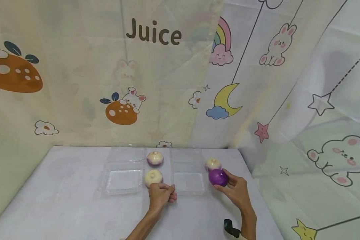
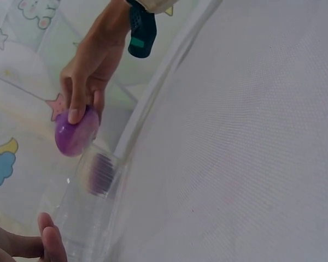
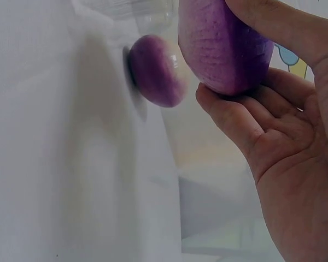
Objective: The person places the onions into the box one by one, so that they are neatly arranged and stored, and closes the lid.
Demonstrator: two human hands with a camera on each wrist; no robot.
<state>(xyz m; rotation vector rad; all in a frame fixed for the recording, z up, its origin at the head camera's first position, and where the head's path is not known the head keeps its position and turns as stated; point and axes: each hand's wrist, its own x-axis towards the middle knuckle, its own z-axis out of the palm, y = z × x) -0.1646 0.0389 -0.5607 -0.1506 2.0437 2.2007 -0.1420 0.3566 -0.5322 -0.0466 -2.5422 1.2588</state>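
Observation:
My right hand (image 1: 235, 190) holds a purple-and-white turnip (image 1: 218, 177) between thumb and fingers, purple side facing the head camera. Just behind it, a second turnip (image 1: 213, 164) rests on the table, also seen in the right wrist view as a turnip (image 3: 157, 71) with its purple side down. My left hand (image 1: 162, 197) has its fingers bent, thumb and fingertips at the left edge of the right-hand clear plastic box (image 1: 188, 191). Above that hand lies a pale-topped turnip (image 1: 153, 178), partly covered by it, and another turnip (image 1: 155, 158) sits farther back.
Another clear plastic box (image 1: 124, 192) lies with its lid folded back, left of the two middle turnips. A white cloth (image 1: 63, 200) covers the table. Printed curtains (image 1: 165, 83) hang behind and to the right. The right wrist wears a black strap (image 1: 231, 228).

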